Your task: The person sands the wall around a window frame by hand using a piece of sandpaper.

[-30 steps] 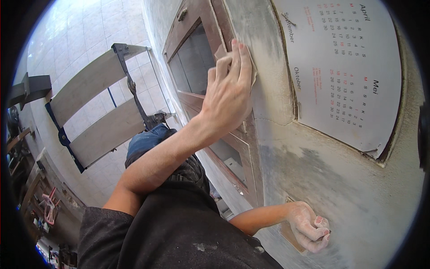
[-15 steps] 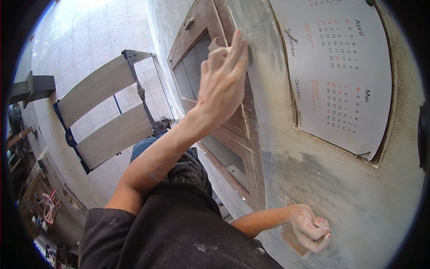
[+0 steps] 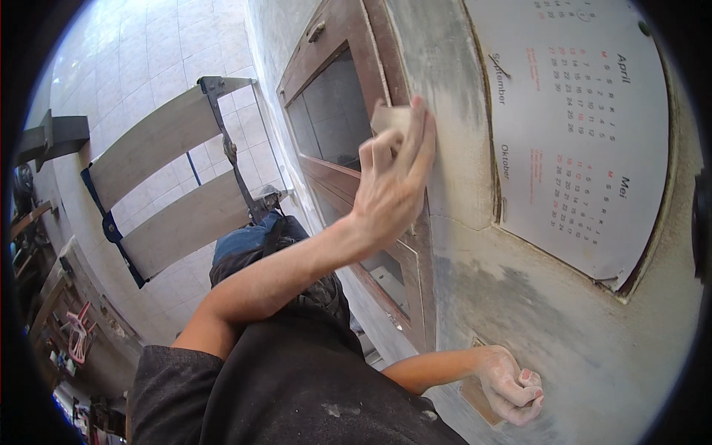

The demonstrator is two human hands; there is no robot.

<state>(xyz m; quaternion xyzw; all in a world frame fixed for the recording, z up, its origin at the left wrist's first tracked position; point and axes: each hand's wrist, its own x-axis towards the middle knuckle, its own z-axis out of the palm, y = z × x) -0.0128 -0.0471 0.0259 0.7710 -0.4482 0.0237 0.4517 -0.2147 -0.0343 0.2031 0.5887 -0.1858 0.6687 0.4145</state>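
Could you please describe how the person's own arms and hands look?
The left hand and right hand are ungloved, the right coated with pale dust. Both forearms are bare, with no watch or bracelet visible. A short, dark sleeve shows on the left arm.

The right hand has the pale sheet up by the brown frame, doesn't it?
Not the right hand. The head view shows the left hand has the pale sheet up by the brown frame.
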